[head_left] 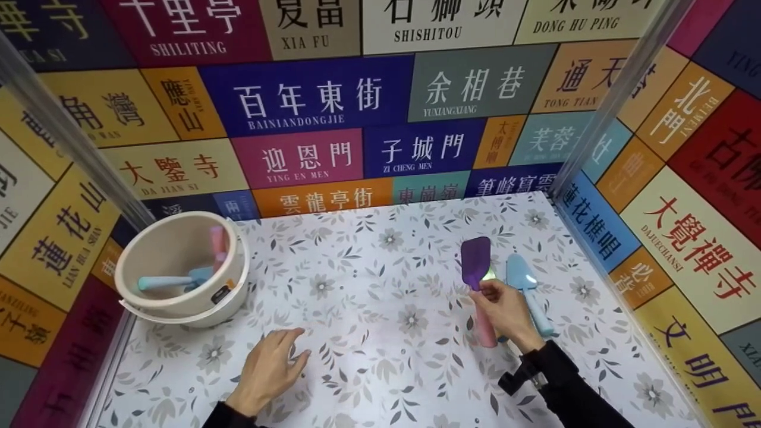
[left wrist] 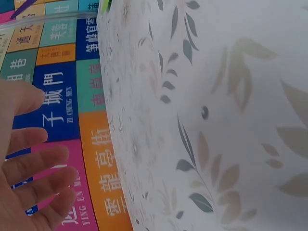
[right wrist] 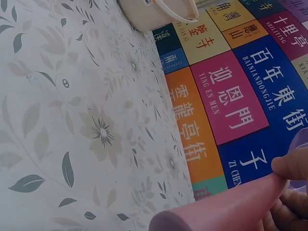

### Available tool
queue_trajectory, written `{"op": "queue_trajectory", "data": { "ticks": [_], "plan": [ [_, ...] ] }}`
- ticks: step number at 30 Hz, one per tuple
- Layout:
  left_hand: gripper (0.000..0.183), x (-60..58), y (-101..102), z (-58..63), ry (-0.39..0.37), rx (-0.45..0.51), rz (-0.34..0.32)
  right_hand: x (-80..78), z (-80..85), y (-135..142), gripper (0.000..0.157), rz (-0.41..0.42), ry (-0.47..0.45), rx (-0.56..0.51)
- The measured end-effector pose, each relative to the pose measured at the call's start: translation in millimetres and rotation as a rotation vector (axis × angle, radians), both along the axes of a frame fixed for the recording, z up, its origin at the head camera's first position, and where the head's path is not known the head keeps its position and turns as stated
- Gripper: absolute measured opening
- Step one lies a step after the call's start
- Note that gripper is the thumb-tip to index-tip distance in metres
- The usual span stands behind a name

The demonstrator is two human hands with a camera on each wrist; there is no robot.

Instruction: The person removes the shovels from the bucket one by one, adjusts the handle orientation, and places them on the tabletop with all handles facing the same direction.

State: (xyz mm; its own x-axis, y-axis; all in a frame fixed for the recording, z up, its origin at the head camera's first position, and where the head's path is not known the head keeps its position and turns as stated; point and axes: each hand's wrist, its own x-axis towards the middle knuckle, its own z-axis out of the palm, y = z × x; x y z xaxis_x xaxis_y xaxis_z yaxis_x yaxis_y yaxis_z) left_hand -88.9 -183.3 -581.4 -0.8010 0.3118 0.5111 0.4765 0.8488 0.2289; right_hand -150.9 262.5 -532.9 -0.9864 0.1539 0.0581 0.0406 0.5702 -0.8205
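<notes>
My right hand [head_left: 502, 309] pinches a toy shovel [head_left: 476, 260] with a purple blade and a pink handle. Its blade points away from me, and the pink handle [right wrist: 221, 207] slants across the bottom of the right wrist view. Just right of this hand, a light blue toy shovel [head_left: 521, 274] lies on the table. A bit of something bright green [head_left: 490, 274] peeks out behind the purple blade, mostly hidden. Over the left front of the table, my left hand [head_left: 269, 368] is held with relaxed, slightly bent fingers and nothing in it; the left wrist view shows its fingers [left wrist: 41, 163] spread.
Two cream buckets [head_left: 172, 300], one nested in the other, stand at the table's left. Inside lie a blue shovel with a teal handle [head_left: 163, 282] and a pink piece [head_left: 218, 242]. Walls with coloured sign panels [head_left: 309, 101] enclose the flower-patterned table [head_left: 368, 333] at back and sides.
</notes>
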Motion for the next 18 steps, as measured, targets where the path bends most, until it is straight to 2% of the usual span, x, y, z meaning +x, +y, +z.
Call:
{"op": "queue_trajectory", "data": {
  "ticks": [8, 14, 18],
  "plan": [
    [0.034, 6.0, -14, -1.0, -0.099, 0.011, 0.043, -12.9, 2.1, 4, 0.029, 0.010, -0.044, 0.010],
    [0.032, 6.7, -18, -2.4, -0.094, 0.023, 0.048, -28.3, -2.7, -2, 0.032, 0.029, -0.096, 0.043],
    [0.031, 7.3, -18, -5.1, -0.110, 0.045, 0.055, -39.1, -11.8, -12, 0.026, 0.045, -0.111, 0.099]
  ]
}}
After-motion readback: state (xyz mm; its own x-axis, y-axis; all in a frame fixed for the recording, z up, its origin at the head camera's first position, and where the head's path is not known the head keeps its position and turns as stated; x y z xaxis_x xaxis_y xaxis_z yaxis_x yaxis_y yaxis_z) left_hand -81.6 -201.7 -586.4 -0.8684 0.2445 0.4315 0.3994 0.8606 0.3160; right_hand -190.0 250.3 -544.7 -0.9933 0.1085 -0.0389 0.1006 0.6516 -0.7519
